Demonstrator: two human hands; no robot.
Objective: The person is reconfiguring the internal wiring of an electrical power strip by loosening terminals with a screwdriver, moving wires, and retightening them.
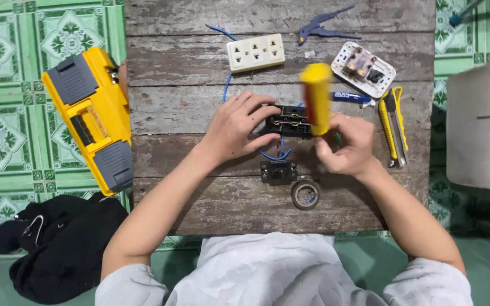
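Observation:
My left hand (235, 127) rests on the wooden board (199, 68) and pinches a black electrical socket module (289, 120) that has brass contacts and a blue wire (226, 85) running to it. A screwdriver with a yellow handle (316, 97), blurred by motion, stands upright in my right hand (344, 144), just right of the module. A second black module (278, 171) lies on the board below the first. Its neighbour is a roll of black tape (305, 194).
A cream triple outlet (256, 52), a white socket plate lying face down (364, 69), a yellow utility knife (393, 122), a blue pen (351, 97) and blue pliers (321, 27) lie on the board. A yellow toolbox (90, 116) and black cloth (58, 243) sit on the left.

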